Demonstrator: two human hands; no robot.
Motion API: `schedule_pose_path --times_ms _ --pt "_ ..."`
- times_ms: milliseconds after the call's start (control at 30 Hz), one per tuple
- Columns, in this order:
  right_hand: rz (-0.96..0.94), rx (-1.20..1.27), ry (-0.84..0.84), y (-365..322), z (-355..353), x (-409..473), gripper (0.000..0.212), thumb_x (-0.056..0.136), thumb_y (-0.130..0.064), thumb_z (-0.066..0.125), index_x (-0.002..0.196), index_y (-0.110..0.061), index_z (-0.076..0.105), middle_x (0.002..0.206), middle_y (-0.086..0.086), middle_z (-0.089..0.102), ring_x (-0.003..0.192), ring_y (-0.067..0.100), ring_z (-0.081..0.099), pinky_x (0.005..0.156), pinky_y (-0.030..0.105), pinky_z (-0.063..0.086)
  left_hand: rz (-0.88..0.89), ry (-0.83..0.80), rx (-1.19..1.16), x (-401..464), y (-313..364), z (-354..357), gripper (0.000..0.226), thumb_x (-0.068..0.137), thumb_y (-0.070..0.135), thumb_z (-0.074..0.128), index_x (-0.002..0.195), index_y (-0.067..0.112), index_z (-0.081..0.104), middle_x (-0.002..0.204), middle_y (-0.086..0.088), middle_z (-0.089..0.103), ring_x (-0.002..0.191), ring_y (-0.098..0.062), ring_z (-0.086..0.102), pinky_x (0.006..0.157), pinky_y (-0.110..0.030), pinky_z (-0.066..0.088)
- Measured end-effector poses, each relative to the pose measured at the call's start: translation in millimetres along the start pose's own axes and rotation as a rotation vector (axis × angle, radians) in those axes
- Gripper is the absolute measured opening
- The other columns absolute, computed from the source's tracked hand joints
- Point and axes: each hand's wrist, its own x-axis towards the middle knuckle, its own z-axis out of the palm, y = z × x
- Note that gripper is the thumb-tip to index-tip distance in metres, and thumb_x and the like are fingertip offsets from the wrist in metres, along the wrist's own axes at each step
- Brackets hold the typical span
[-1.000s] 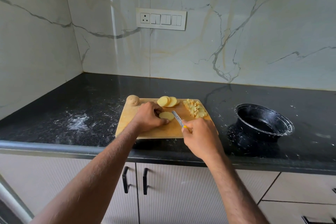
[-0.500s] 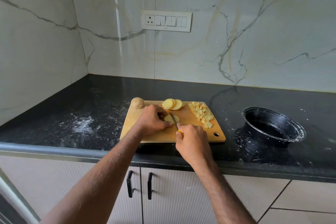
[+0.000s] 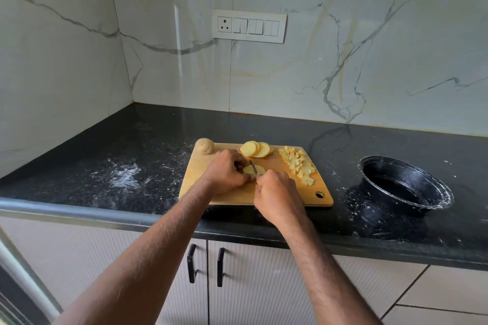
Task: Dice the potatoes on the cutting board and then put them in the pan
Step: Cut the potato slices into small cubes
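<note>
Your knife (image 3: pixel 254 167) has moved onto the potato slice (image 3: pixel 253 169) (mid-board). Your right hand (image 3: pixel 277 194) grips its handle; your left hand (image 3: pixel 227 172) pins the slice on the cutting board (image 3: pixel 211 166).

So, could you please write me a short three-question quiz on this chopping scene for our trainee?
1. True or false: the pan already holds diced potato.
2. Which hand grips the knife? A) left hand B) right hand
3. Fill in: the whole potato sits at the cutting board's far ____ corner.

Key: 1 false; 2 B; 3 left.
</note>
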Motion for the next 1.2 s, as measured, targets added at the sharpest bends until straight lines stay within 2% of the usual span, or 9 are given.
schedule_pose_path --times_ms 167,500,600,800,900,967,1033,1100,1200 --pt "0.002 -0.022 -0.014 -3 -1 4 0.019 0.1 -0.021 0.057 0.114 -0.015 0.068 0.091 -0.001 0.062 0.075 0.014 0.056 0.051 0.023 0.037 -0.015 -0.014 0.015 -1 2 -1 0.022 0.069 0.032 0.078 0.083 0.015 0.075 0.08 0.003 0.069 0.072 -0.015 0.062 0.067 -0.033 0.054" --pt "-0.074 -0.04 -0.009 11 -7 -21 0.017 0.102 -0.02 0.055 0.104 -0.013 0.07 0.081 -0.001 0.065 0.068 0.014 0.064 0.057 0.03 0.057 -0.033 -0.032 0.042 -1 4 -1 0.032 0.079 0.028 0.079 0.107 0.012 0.073 0.097 0.002 0.067 0.083 -0.013 0.062 0.072 -0.022 0.051" --pt "-0.077 -0.042 0.01 18 -8 -25 0.023 0.103 -0.026 0.052 0.105 -0.014 0.072 0.08 -0.002 0.066 0.067 0.013 0.065 0.057 0.031 0.058 -0.038 -0.08 0.064 3 2 -4 0.036 0.082 0.026 0.077 0.115 0.012 0.071 0.106 -0.001 0.067 0.091 -0.014 0.062 0.083 -0.03 0.056" --pt "-0.072 0.056 0.004 31 -15 -30 0.021 0.099 -0.026 0.059 0.11 -0.02 0.077 0.083 -0.005 0.073 0.059 0.004 0.057 0.048 0.011 0.042 -0.056 -0.141 0.153 7 -2 -16 0.044 0.083 0.017 0.071 0.126 0.01 0.067 0.112 -0.001 0.063 0.096 -0.014 0.057 0.084 -0.021 0.045" --pt "0.023 0.276 -0.009 44 -26 -30 0.025 0.095 -0.02 0.066 0.118 -0.021 0.073 0.055 -0.017 0.059 0.044 0.005 0.044 0.04 0.016 0.029 -0.034 -0.155 0.157 9 0 -16 0.059 0.077 0.019 0.066 0.136 0.018 0.06 0.125 0.0 0.058 0.118 -0.02 0.053 0.108 -0.043 0.042" --pt "0.073 0.372 0.015 56 -29 -24 0.03 0.093 -0.019 0.069 0.123 -0.021 0.071 0.042 -0.021 0.049 0.039 0.007 0.036 0.041 0.018 0.025 0.003 -0.179 0.178 13 4 -15 0.058 0.08 0.02 0.066 0.137 0.03 0.059 0.132 0.004 0.055 0.13 -0.021 0.042 0.111 -0.061 0.032" --pt "0.082 0.378 0.052 62 -29 -20 0.03 0.093 -0.016 0.069 0.124 -0.018 0.07 0.039 -0.022 0.044 0.038 0.008 0.032 0.041 0.016 0.025 0.065 -0.234 0.259 18 9 -15 0.051 0.086 0.018 0.067 0.131 0.041 0.063 0.14 0.01 0.052 0.133 -0.018 0.036 0.109 -0.06 0.027" --pt "0.102 0.358 0.104 63 -26 -19 0.031 0.094 -0.015 0.068 0.125 -0.015 0.069 0.042 -0.022 0.042 0.035 0.007 0.037 0.039 0.013 0.027 0.118 -0.306 0.344 24 14 -14 0.046 0.091 0.019 0.068 0.129 0.043 0.063 0.143 0.014 0.051 0.132 -0.016 0.036 0.106 -0.052 0.025" --pt "0.118 0.292 0.143 64 -19 -19 0.031 0.094 -0.021 0.068 0.124 -0.016 0.07 0.078 -0.011 0.073 0.04 0.0 0.047 0.041 0.01 0.032 0.134 -0.397 0.39 32 19 -10 0.041 0.094 0.025 0.069 0.129 0.045 0.063 0.143 0.018 0.052 0.132 -0.015 0.038 0.105 -0.049 0.021"
